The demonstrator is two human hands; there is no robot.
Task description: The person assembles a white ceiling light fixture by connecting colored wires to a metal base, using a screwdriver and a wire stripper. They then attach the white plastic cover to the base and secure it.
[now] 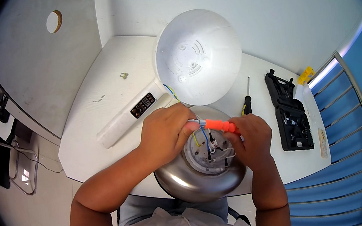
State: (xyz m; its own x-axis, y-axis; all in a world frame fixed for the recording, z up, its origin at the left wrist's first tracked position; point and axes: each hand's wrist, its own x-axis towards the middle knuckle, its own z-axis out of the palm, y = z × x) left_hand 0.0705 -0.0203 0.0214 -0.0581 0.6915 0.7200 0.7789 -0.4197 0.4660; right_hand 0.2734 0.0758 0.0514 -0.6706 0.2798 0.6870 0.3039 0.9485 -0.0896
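Metal pot [201, 183], wired face up at the near edge of the table [85, 124], seemingly for access, sits below the right hand [255, 137], gripping an orange-handled tool [220, 125], and the left hand [164, 129], pinching apparent wires [205, 136], probably steadying them.

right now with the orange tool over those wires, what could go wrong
The orange tool in the right hand could slip and nick or tug the blue wire close by. The rounded metal vessel sits at the table's near edge, so a hard pull might shift it. The small loose pieces could get knocked away.
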